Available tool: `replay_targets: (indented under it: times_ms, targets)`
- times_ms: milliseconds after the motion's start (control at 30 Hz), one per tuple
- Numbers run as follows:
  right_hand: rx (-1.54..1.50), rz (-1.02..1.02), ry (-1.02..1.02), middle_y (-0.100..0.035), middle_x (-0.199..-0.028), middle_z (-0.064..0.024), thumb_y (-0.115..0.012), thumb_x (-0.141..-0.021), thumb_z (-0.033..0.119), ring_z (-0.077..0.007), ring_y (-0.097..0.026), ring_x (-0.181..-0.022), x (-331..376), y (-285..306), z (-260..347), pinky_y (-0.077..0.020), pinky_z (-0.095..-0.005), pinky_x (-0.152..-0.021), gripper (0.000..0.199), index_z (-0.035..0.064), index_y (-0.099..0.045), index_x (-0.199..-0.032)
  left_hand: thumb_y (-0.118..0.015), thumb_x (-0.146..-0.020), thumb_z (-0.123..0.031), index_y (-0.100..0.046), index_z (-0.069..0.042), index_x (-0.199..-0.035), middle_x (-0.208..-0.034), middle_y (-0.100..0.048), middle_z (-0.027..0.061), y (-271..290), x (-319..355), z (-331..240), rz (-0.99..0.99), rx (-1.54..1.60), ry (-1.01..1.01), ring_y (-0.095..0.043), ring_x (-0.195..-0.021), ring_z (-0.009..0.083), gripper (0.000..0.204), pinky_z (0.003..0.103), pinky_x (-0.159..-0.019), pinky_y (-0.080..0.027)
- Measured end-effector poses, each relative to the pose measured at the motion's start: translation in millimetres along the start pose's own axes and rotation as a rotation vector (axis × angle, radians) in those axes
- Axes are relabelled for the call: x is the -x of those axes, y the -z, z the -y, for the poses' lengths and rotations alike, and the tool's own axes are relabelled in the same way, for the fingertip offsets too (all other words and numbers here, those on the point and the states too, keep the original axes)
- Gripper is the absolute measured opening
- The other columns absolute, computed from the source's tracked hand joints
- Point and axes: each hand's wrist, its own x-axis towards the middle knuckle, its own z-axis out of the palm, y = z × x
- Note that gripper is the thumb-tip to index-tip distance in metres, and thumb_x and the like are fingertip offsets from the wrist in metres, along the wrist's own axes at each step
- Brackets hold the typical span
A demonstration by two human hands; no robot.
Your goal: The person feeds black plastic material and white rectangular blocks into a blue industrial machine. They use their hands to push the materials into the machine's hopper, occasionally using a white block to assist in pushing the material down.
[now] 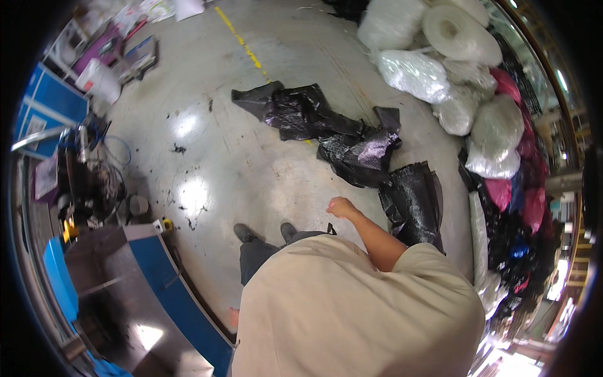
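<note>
My right hand (340,208) hangs in front of my body with its fingers curled in, and nothing shows in it. It is apart from the black plastic bubble sheeting (358,151), which lies crumpled on the floor ahead and to the right. A flatter black piece (411,201) of that sheeting reaches back toward my right arm. Only a small part of my left hand (233,316) shows at the left edge of my beige shirt, near the blue machine panel; its fingers are hidden.
A steel and blue machine (160,270) stands close at my left, with cables and hoses beyond it. Along the right are piled clear plastic rolls and bags (449,81), with pink and black sheeting (521,245). A yellow line (239,38) and dark scraps (191,217) mark the grey floor.
</note>
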Motion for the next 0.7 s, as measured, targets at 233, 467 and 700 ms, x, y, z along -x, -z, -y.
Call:
replay_targets:
  times_ms: [233,467,700]
  targets:
    - [-0.265,-0.083,0.076,-0.077,-0.100,-0.0145,-0.076,-0.085,0.043,-0.0317,-0.073,-0.088,-16,-30,33,-0.0572,-0.0434,-0.080,0.043,0.0095,-0.076,-0.111,-0.077,-0.084,-0.051,-0.040,0.009,-0.146,-0.126,-0.061,0.0319,-94,25,-81,0.315,-0.248,-0.175,-0.062,-0.117,0.0385,0.094,0.050,-0.097,-0.051]
    - [-0.425,-0.022,-0.124,-0.074,-0.084,-0.0096,-0.077,-0.086,0.035,-0.0195,-0.066,-0.060,-28,-59,-16,-0.0533,-0.0338,-0.056,0.034,0.0070,-0.076,-0.106,-0.081,-0.083,-0.040,-0.035,0.006,-0.151,-0.130,-0.060,0.0283,-180,8,-241,0.289,-0.353,-0.398,-0.062,-0.116,0.0361,0.094,0.049,-0.093,-0.052]
    - [-1.005,-0.174,-0.459,-0.075,-0.088,-0.0075,-0.076,-0.087,0.027,-0.0179,-0.070,-0.068,-24,-28,2,-0.0542,-0.0326,-0.056,0.025,0.0059,-0.076,-0.100,-0.083,-0.083,-0.030,-0.030,0.003,-0.156,-0.135,-0.058,0.0258,-343,68,-404,0.477,-0.359,-0.655,-0.061,-0.117,0.0346,0.096,0.047,-0.094,-0.052]
